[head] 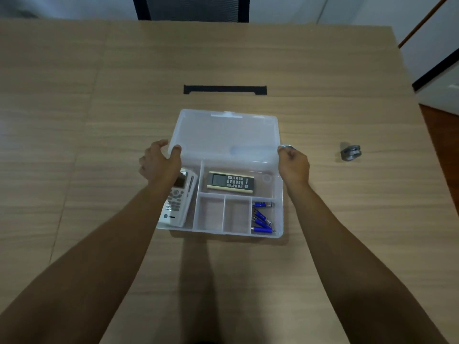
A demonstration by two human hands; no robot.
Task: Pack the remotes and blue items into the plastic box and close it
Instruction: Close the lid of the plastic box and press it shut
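A clear plastic box (pixel 280 209) with dividers sits on the wooden table. Its hinged lid (pixel 226 135) stands raised at the back. My left hand (pixel 160 162) grips the lid's left edge and my right hand (pixel 293 163) grips its right edge. A white remote (pixel 177 207) lies in the left compartment, partly under my left wrist. A dark remote with a cream rim (pixel 230 182) lies in the upper compartment. Several blue items (pixel 262 217) lie in the lower right compartment. Two small middle compartments hold nothing.
A small grey metal object (pixel 350 152) rests on the table to the right of the box. A black cable slot (pixel 224 89) is set in the table behind the box. A dark chair (pixel 191 7) stands at the far edge.
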